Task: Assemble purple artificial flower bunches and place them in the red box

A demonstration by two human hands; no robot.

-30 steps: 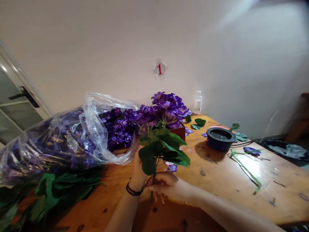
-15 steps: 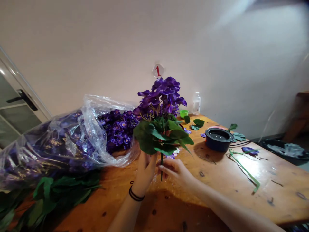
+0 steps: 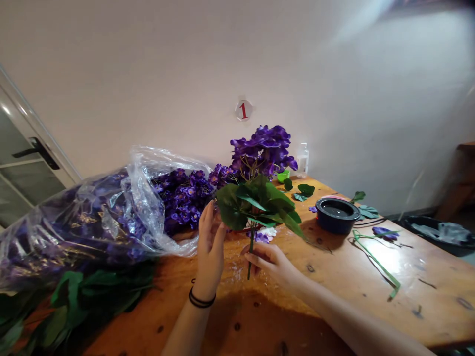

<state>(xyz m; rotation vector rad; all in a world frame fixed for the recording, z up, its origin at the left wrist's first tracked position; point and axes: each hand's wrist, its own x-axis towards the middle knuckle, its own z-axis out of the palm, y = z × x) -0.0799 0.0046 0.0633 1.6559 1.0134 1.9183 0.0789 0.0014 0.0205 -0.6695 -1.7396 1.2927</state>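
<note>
Upright above the table, an artificial flower [image 3: 261,146] with purple petals and broad green leaves stands on a thin green stem [image 3: 251,252]. My right hand [image 3: 265,259] pinches that stem below the leaves, between thumb and fingers. To the left of the leaves is my left hand [image 3: 211,242], a black band on its wrist. Its thumb and fingers are apart, with the fingertips close to the leaf edge; whether they touch it I cannot tell. Behind it, more purple flowers [image 3: 185,198] spill from a clear plastic bag [image 3: 144,193].
Green leaves [image 3: 92,291] lie at the front left of the wooden table [image 3: 334,296]. On the right are a dark blue pot [image 3: 337,215], loose leaves [image 3: 306,189] and a bent green stem [image 3: 378,269]. A green cup [image 3: 283,175] and clear bottle [image 3: 303,160] stand at the back.
My left hand has come away from under the leaves, moving left. The flower head has leaned right and slightly down, while my right hand keeps its hold on the stem.
</note>
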